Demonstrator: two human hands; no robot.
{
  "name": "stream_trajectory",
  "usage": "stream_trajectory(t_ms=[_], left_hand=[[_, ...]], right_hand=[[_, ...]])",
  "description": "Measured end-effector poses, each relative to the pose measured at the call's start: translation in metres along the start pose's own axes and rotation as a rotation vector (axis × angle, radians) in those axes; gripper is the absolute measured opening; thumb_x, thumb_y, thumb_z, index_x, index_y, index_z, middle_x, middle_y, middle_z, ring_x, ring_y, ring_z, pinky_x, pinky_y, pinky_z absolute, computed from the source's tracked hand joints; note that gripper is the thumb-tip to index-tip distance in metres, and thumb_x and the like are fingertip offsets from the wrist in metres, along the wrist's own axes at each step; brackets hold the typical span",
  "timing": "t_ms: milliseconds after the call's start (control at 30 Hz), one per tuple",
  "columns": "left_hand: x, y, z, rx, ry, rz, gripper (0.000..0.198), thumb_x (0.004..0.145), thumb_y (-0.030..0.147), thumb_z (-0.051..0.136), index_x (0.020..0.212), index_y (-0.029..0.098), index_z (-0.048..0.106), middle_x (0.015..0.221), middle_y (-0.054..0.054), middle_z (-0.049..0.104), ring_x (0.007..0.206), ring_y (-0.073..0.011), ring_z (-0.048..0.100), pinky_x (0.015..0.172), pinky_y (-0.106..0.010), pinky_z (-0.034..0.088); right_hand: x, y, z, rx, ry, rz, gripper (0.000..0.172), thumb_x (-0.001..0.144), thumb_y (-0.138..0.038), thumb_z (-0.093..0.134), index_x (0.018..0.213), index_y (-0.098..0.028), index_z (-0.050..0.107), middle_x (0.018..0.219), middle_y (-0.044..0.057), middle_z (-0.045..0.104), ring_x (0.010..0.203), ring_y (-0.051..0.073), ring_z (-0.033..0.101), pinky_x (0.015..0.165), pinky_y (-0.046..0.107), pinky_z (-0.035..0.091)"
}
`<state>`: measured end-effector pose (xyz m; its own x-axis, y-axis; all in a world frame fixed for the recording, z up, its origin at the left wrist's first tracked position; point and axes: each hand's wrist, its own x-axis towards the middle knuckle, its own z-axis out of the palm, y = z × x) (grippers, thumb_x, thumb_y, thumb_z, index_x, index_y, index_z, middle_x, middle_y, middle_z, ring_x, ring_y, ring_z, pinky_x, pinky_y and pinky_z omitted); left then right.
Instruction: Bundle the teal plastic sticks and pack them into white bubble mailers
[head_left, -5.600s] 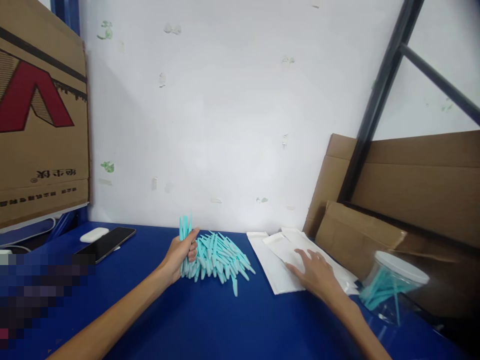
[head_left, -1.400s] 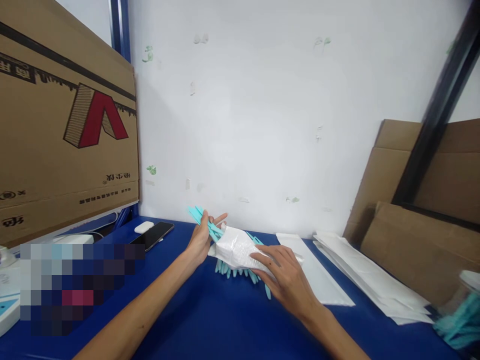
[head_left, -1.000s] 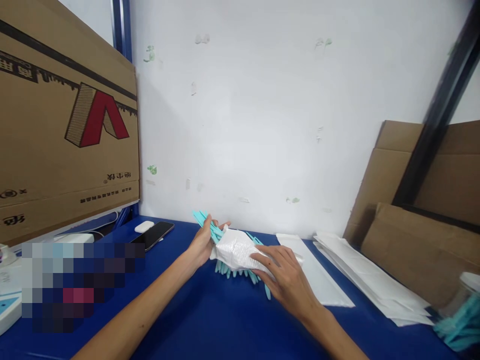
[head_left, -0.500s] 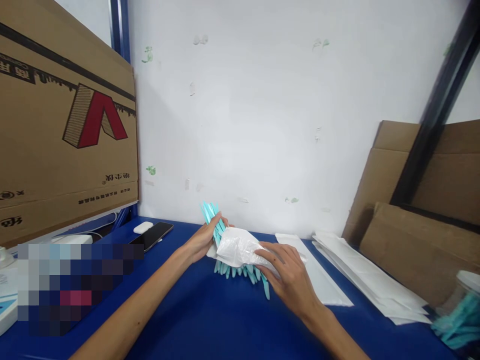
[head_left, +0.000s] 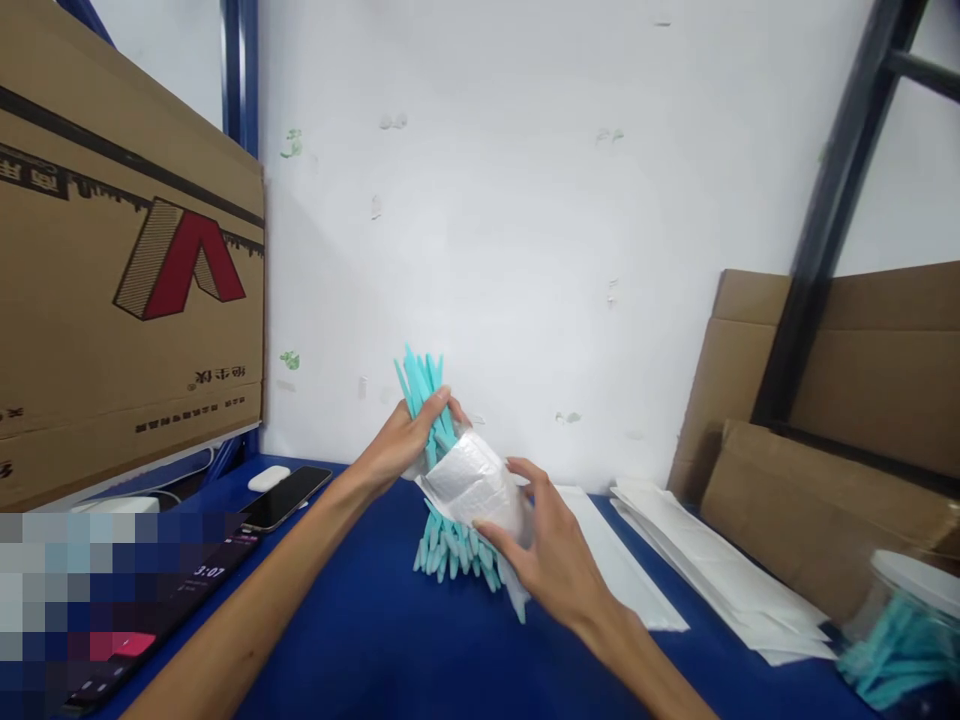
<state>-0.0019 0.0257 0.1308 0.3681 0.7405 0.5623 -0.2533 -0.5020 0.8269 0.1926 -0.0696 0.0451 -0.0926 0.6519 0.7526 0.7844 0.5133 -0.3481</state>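
My left hand point(head_left: 397, 450) is closed round a bundle of teal plastic sticks point(head_left: 421, 385), whose tips stand up above my fingers. The bundle's lower part sits inside a white plastic bag point(head_left: 472, 490), which my right hand point(head_left: 544, 550) grips from the right side. Bundle and bag are tilted nearly upright, just above the blue table point(head_left: 390, 650). Under them lies a pile of several more teal sticks point(head_left: 454, 550).
White bags point(head_left: 622, 570) lie flat to the right, with a stack of more bags point(head_left: 712, 570) beyond. Brown cardboard point(head_left: 840, 470) leans at the back right. A clear jar of teal sticks point(head_left: 900, 625) stands far right. A phone point(head_left: 285, 497) and a big carton point(head_left: 112, 290) are at left.
Both hands have lifted and tipped the bundle and bag from slanting to nearly upright. The sticks sit deeper in the bag. My view has shifted slightly.
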Motion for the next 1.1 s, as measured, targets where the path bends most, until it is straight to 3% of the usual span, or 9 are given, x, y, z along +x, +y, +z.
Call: stream_trajectory(t_ms=[67,133,267,367,433,600,733,933,1100], left_hand=[[0.004,0.022,0.010,0.069,-0.032,0.079,0.039,0.093,0.045,0.058,0.071,0.016,0.071,0.079,-0.007,0.069,0.077,-0.0225,0.062,0.072,-0.026,0.047],[0.007,0.041,0.021,0.120,-0.055,0.110,0.034,0.092,0.041,0.061,0.072,0.017,0.074,0.077,-0.006,0.068,0.077,-0.0224,0.060,0.075,-0.027,0.046],[0.012,0.062,0.038,0.175,-0.126,0.120,0.021,0.091,0.028,0.063,0.080,0.018,0.077,0.077,-0.004,0.069,0.086,-0.0253,0.063,0.086,-0.028,0.047],[0.019,0.059,0.040,0.142,-0.113,0.031,0.017,0.090,0.023,0.064,0.082,0.018,0.078,0.082,-0.005,0.070,0.097,-0.0284,0.062,0.094,-0.030,0.045],[0.024,0.051,0.037,0.155,-0.068,-0.059,0.014,0.089,0.027,0.067,0.088,0.019,0.078,0.086,-0.006,0.071,0.098,-0.0298,0.061,0.096,-0.035,0.046],[0.021,0.044,0.027,0.690,-0.286,0.028,0.048,0.095,0.060,0.044,0.121,0.029,0.071,0.104,-0.005,0.071,0.108,-0.0323,0.060,0.100,-0.045,0.043],[0.016,0.044,0.023,0.590,-0.342,0.031,0.064,0.098,0.065,0.023,0.135,0.030,0.061,0.124,-0.007,0.067,0.113,-0.0302,0.060,0.100,-0.044,0.045],[0.015,0.044,0.020,0.748,-0.351,0.022,0.064,0.095,0.070,0.027,0.134,0.032,0.061,0.136,-0.006,0.060,0.123,-0.0319,0.054,0.105,-0.045,0.039],[0.016,0.038,0.019,0.856,-0.245,0.041,0.063,0.089,0.071,0.041,0.117,0.021,0.068,0.110,-0.010,0.071,0.099,-0.0288,0.064,0.086,-0.036,0.047]], right_hand=[[0.013,-0.008,-0.009,0.136,-0.090,0.053,0.055,0.088,-0.040,0.067,0.137,-0.026,0.045,0.125,0.009,0.065,0.108,0.028,0.064,0.089,0.042,0.053],[0.022,-0.015,-0.015,0.301,-0.169,0.090,0.038,0.090,-0.041,0.065,0.124,-0.025,0.058,0.113,0.005,0.070,0.099,0.026,0.066,0.084,0.038,0.054],[0.029,-0.023,-0.013,0.606,-0.167,0.170,0.031,0.091,-0.043,0.063,0.113,-0.020,0.064,0.106,0.004,0.072,0.097,0.024,0.066,0.082,0.033,0.053],[0.029,-0.016,-0.006,0.721,-0.154,0.160,0.037,0.088,-0.044,0.067,0.117,-0.021,0.064,0.112,0.003,0.070,0.102,0.022,0.065,0.088,0.032,0.050],[0.028,-0.007,0.000,0.781,-0.183,0.188,0.040,0.087,-0.047,0.068,0.118,-0.022,0.063,0.110,0.003,0.070,0.099,0.022,0.064,0.084,0.031,0.051],[0.023,0.007,0.007,0.849,-0.195,0.220,0.043,0.086,-0.048,0.068,0.118,-0.020,0.064,0.108,0.004,0.070,0.097,0.022,0.065,0.081,0.031,0.051],[0.018,0.006,0.007,0.869,-0.175,0.222,0.041,0.088,-0.045,0.068,0.121,-0.022,0.063,0.114,0.005,0.070,0.104,0.024,0.064,0.087,0.033,0.050],[0.018,0.000,0.007,0.857,-0.220,0.222,0.037,0.091,-0.044,0.065,0.121,-0.022,0.062,0.111,0.004,0.070,0.102,0.024,0.064,0.085,0.032,0.051],[0.019,0.000,0.008,0.857,-0.199,0.230,0.037,0.093,-0.045,0.062,0.122,-0.023,0.061,0.110,0.004,0.069,0.102,0.022,0.063,0.085,0.031,0.050]])
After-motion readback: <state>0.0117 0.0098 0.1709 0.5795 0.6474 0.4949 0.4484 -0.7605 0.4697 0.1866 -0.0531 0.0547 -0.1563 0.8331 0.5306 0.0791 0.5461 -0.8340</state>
